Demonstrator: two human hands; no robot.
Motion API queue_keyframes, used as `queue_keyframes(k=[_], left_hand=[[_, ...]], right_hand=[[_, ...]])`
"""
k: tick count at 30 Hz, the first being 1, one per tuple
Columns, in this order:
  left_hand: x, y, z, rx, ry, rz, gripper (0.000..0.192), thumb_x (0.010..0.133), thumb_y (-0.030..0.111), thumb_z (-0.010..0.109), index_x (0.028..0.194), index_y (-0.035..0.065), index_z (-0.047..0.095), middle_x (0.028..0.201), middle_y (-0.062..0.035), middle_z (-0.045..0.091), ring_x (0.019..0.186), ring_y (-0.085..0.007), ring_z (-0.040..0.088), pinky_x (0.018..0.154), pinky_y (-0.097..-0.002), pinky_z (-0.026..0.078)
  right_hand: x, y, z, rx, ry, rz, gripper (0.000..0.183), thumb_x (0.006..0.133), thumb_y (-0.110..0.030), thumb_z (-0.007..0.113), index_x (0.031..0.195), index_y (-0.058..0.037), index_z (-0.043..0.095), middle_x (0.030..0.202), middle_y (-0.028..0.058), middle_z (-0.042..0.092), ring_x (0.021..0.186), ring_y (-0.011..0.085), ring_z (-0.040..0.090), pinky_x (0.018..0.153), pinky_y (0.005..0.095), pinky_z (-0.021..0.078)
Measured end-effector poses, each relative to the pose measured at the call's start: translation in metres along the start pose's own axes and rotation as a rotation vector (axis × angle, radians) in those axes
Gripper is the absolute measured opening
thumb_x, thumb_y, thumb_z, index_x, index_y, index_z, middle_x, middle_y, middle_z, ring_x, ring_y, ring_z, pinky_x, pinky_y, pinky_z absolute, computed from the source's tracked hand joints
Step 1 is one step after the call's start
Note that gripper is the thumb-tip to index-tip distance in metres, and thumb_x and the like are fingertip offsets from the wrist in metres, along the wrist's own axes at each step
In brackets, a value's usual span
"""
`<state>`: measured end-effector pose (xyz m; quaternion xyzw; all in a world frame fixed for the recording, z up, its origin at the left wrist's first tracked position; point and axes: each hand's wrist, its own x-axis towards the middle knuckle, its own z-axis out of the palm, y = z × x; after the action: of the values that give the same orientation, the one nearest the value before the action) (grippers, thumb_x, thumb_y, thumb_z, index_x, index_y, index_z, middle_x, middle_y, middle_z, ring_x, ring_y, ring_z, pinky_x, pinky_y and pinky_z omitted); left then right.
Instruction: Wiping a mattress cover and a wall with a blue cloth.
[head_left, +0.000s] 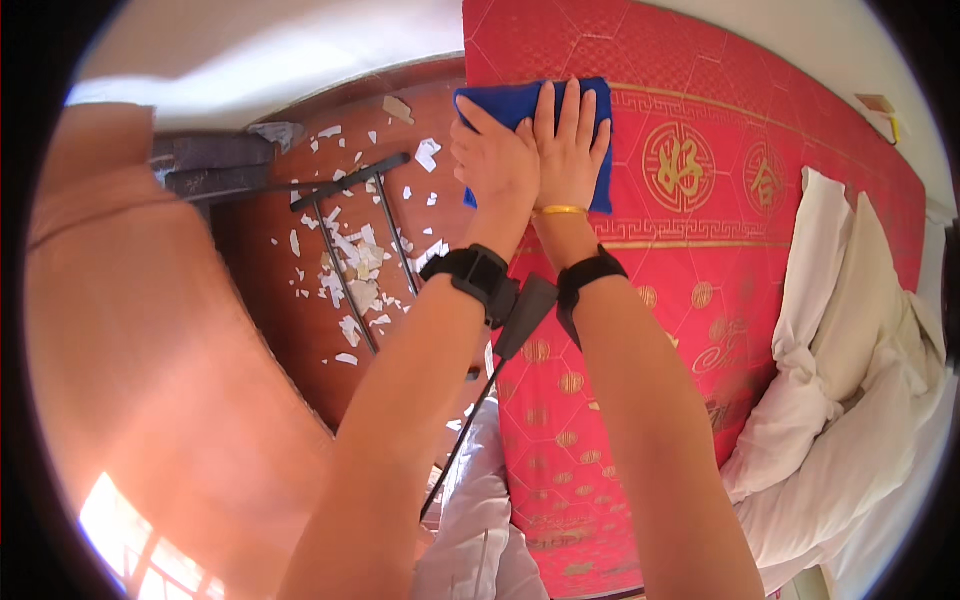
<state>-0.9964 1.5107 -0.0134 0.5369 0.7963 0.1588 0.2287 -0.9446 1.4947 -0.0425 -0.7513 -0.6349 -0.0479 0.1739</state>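
A blue cloth (498, 105) lies on the red mattress (675, 277) near its far left corner. My left hand (499, 154) rests on the cloth's left part, its fingers bent over the left edge. Beside it, touching, my right hand (568, 154) presses flat with its fingers a little apart. A gold bracelet (561, 211) circles my right wrist. Black straps are fastened around both forearms, the left one (480, 277) carrying a dark module. Gold patterns and characters decorate the mattress cover. Under my palms the middle of the cloth is hidden.
Torn paper scraps (360, 259) litter the reddish-brown floor (292, 322). Above them stands a black metal frame (349, 180). A brown tabletop (150, 322) fills the left side. White bedding (817, 420) is heaped at right. Between my forearms a black rod (529, 311) shows.
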Motion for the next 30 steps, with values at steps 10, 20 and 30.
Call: queue_keyframes(k=[10,20,30], left_hand=[[0.093,0.046,-0.001,0.057,-0.147,0.088,0.071,0.086,0.043,0.044,0.143,0.0145,0.013,0.138,-0.0225,0.024,0.121,-0.0417,0.032,0.095,-0.0533,0.032],[0.067,0.02,0.0,0.009,-0.052,0.231,0.068,0.084,0.038,0.05,0.139,0.0079,0.024,0.137,-0.0259,0.025,0.122,-0.0437,0.031,0.098,-0.0516,0.032],[-0.075,-0.027,0.005,0.189,0.072,0.441,0.061,0.086,0.028,0.047,0.137,0.0011,0.028,0.143,-0.0292,0.014,0.132,-0.0457,0.013,0.105,-0.0545,0.017]], right_hand=[[0.094,0.007,0.035,0.012,0.061,-0.098,0.052,0.087,-0.036,0.041,0.134,-0.0129,0.038,0.141,0.0145,0.031,0.131,0.0318,0.027,0.106,0.051,0.0158],[0.071,0.007,0.03,-0.025,0.085,-0.076,0.053,0.087,-0.037,0.041,0.135,-0.014,0.036,0.142,0.0129,0.031,0.132,0.0308,0.025,0.106,0.0506,0.0157],[-0.058,0.034,-0.037,-0.087,-0.152,-0.032,0.057,0.088,-0.034,0.04,0.139,-0.0117,0.029,0.144,0.013,0.026,0.134,0.0294,0.023,0.107,0.0471,0.0148]])
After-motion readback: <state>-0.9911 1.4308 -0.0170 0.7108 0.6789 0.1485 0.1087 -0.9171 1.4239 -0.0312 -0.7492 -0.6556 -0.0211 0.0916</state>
